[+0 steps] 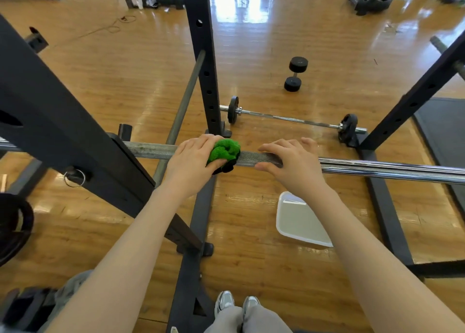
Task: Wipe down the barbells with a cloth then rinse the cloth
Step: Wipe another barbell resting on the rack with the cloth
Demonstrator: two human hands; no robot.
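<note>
A steel barbell [151, 150] lies across the black squat rack at mid-frame, knurled in the middle and shiny to the right. My left hand [191, 156] presses a bunched green cloth [224, 150] around the bar's knurled part. My right hand [292, 156] rests on the bar just right of the cloth, fingers over the top and thumb under. A second, thinner barbell [289, 118] with small black plates lies on the wooden floor beyond the rack.
A white rectangular basin [299, 219] sits on the floor below the bar. Black rack uprights [203, 56] stand left, centre and right. A black dumbbell [295, 74] lies further out. A black mat [442, 131] is at the right, weight plates [12, 227] at the left.
</note>
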